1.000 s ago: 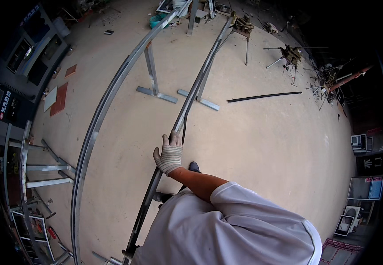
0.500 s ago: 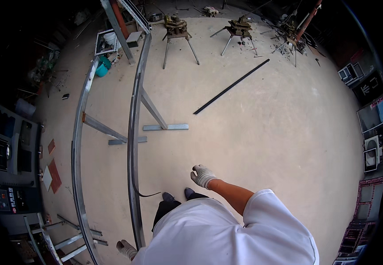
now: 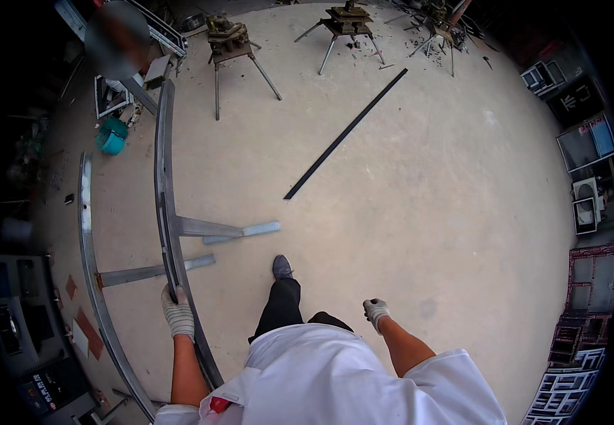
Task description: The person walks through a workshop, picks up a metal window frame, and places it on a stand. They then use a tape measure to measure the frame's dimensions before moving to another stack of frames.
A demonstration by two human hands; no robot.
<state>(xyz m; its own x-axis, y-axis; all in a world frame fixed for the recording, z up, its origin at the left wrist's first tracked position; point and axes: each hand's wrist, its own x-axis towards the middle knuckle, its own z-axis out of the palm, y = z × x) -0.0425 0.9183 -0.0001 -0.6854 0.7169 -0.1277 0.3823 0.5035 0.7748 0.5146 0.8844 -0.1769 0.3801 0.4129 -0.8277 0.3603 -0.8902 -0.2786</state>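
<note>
My left hand [image 3: 178, 313], in a pale striped work glove, is closed at the near part of a long metal rail [image 3: 165, 156]. Its fingers are around the edge of a long dark strip [image 3: 170, 251] lying along the rail; the palm hides part of the hold. My right hand [image 3: 375, 312], gloved alike, hangs out to the right over the floor, its fingers curled and nothing seen in them. Braces run from the rail's stand to grey feet [image 3: 261, 228]. A second metal rail [image 3: 86, 212] stands parallel on the left.
A dark bar [image 3: 346, 134] lies slantwise on the floor ahead. Farther off stand machines on legged stands [image 3: 230, 49] [image 3: 346, 25]. A teal bucket [image 3: 112, 136] is at the far left, near a post. Framed panels [image 3: 587, 145] lean along the right side.
I have stepped forward, and the rails sit lower and farther left in view. My left hand has come up onto the near rail; my right hand has swung outward to the right.
</note>
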